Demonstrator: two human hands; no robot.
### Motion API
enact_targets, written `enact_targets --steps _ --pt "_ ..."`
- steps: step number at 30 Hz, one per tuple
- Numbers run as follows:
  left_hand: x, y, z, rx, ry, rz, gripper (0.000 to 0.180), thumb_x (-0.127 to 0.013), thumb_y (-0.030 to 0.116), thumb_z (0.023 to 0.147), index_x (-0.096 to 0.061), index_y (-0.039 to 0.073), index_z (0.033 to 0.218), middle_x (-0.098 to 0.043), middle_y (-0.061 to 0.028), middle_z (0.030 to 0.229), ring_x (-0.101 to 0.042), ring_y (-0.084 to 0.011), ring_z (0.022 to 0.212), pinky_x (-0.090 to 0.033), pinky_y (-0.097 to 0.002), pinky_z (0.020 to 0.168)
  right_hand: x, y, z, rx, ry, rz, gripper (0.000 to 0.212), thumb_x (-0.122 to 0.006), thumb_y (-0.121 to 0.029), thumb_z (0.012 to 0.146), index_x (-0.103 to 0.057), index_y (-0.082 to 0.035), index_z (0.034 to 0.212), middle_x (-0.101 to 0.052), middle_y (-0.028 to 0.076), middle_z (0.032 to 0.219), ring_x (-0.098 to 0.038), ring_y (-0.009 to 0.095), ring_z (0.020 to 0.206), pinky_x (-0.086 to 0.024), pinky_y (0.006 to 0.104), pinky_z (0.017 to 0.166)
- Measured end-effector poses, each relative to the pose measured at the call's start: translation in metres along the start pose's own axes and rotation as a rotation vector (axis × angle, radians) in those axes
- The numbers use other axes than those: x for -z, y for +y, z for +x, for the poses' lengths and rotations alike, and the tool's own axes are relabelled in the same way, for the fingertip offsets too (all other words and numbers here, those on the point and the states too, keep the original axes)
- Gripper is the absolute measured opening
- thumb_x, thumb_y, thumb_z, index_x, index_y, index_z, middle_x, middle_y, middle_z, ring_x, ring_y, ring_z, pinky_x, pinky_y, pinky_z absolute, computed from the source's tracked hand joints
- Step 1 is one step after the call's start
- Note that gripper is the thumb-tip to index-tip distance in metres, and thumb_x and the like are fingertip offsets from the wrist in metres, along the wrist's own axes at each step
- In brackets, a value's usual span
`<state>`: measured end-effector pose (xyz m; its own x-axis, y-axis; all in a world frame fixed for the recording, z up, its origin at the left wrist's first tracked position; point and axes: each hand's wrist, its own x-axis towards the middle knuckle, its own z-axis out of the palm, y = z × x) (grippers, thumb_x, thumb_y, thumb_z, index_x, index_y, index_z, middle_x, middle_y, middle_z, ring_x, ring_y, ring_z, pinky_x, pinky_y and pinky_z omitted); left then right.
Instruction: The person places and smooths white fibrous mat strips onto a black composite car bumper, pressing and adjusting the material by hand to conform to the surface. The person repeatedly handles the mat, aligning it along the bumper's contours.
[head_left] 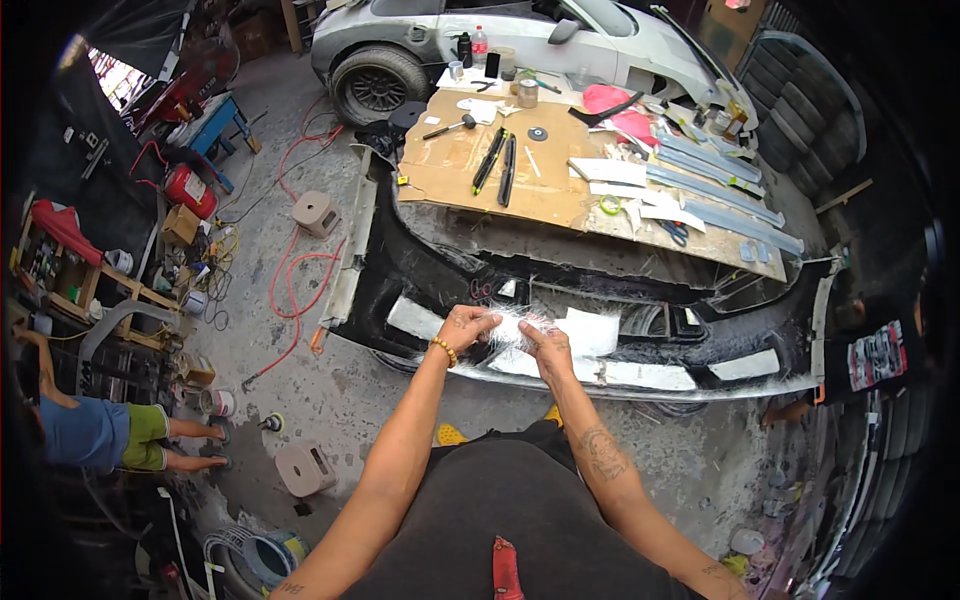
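My left hand [466, 330], with a beaded bracelet at the wrist, pinches one side of a small piece of white fiberglass mat [508, 328]. The opposite side is gripped by my right hand [549, 352]. Loose strands stick out from the mat's frayed edges. Just beneath lies a long black car bumper [395, 250], its inner side facing up. Several white patches, among them a strip [415, 318] at the left and one [745, 366] at the right, lie along it. A larger white sheet [592, 332] rests beside my right hand.
Beyond the bumper, a cardboard-covered table [450, 160] holds scissors [674, 232], a tin can [527, 93], green tape [610, 205] and grey strips [720, 205]. A white car [480, 35] stands behind. Stools [316, 214], a red hose [290, 275] and another person [95, 430] are at left.
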<state>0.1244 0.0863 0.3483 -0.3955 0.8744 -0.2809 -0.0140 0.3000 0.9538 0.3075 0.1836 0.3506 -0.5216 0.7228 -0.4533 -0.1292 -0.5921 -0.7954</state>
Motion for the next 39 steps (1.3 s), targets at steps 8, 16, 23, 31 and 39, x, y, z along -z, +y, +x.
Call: enact_targets --steps 8,16,23,31,39 --pt "0.032 -0.066 -0.032 0.228 0.006 0.142 0.036 -0.078 0.037 0.082 -0.068 0.006 0.067 -0.058 0.0036 0.061 -0.049 -0.0064 0.057 -0.037 -0.0265 0.053 0.019 0.085 0.013 -0.387 -0.099 -0.121 0.021 -0.074 -0.007 0.087 -0.068 -0.004 0.108 -0.071 0.005 0.105 -0.068 0.015 0.092 -0.056 0.0275 0.077" --pt "0.04 -0.185 -0.082 0.477 0.217 0.214 0.045 -0.081 0.039 0.076 -0.071 -0.004 0.083 -0.066 -0.0104 0.068 -0.06 -0.0196 0.064 -0.049 -0.0349 0.063 0.032 0.226 0.035 -0.724 -0.131 0.059 0.025 -0.072 -0.003 0.088 -0.064 0.003 0.111 -0.069 0.011 0.108 -0.067 0.021 0.098 -0.058 0.0324 0.08" --pt "0.113 -0.249 -0.025 0.418 0.324 0.383 0.041 -0.079 0.035 0.079 -0.067 -0.004 0.077 -0.059 -0.0085 0.062 -0.051 -0.0144 0.062 -0.043 -0.0361 0.06 -0.018 0.316 0.127 -0.851 -0.082 -0.039 0.027 -0.075 -0.008 0.086 -0.065 0.002 0.108 -0.068 0.01 0.104 -0.068 0.021 0.086 -0.058 0.0346 0.072" --pt "0.152 -0.348 0.077 0.319 0.226 0.741 0.04 -0.077 0.033 0.076 -0.068 -0.006 0.081 -0.065 -0.0204 0.07 -0.061 -0.0338 0.063 -0.047 -0.0411 0.062 -0.017 0.413 0.239 -0.665 -0.112 -0.281 0.029 -0.082 -0.023 0.081 -0.071 0.0 0.094 -0.067 0.005 0.084 -0.063 0.016 0.071 -0.051 0.0299 0.06" --pt "0.136 -0.365 0.086 0.471 0.163 1.022 0.025 -0.074 0.023 0.082 -0.073 0.0 0.092 -0.07 -0.0236 0.084 -0.067 -0.0417 0.081 -0.054 -0.0463 0.074 -0.012 0.471 0.238 -0.354 -0.057 -0.696 0.033 -0.083 -0.033 0.076 -0.078 -0.003 0.09 -0.073 0.012 0.08 -0.068 0.02 0.073 -0.052 0.0307 0.071"
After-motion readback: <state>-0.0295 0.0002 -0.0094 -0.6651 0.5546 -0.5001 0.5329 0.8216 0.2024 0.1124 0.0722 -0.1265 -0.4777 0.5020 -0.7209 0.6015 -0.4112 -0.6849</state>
